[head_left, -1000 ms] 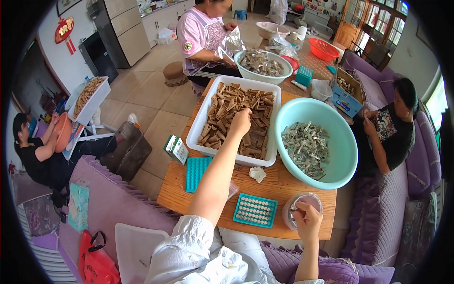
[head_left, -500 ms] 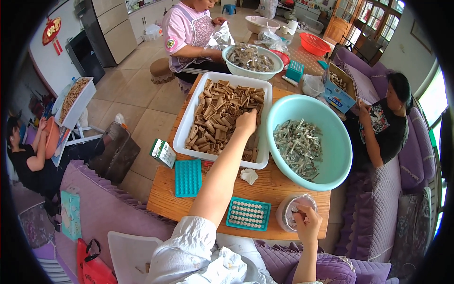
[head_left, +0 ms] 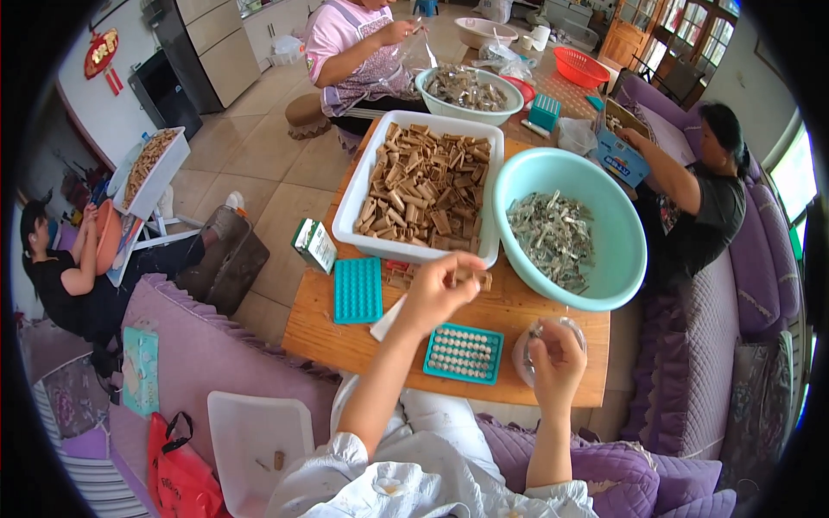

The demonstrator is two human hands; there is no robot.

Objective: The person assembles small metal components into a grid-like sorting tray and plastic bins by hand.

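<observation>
- Fingers of left hand (head_left: 439,292) pinching a small brown piece (head_left: 466,275), hovering over the wooden table (head_left: 328,332) just below the white tray (head_left: 363,203) of brown pieces.
- Right hand (head_left: 555,361) curling around a clear bag (head_left: 528,345) at table edge.
- Teal mould (head_left: 464,353) lying between both hands; teal basin (head_left: 623,246) sitting beside tray.

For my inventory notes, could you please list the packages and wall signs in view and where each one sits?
Small green-and-white carton: left edge of the wooden table, boxy.
Blue-and-white cardboard box: far right of the table, open top, under a seated person's hand.
Red hanging wall ornament: upper left wall, rounded.
</observation>
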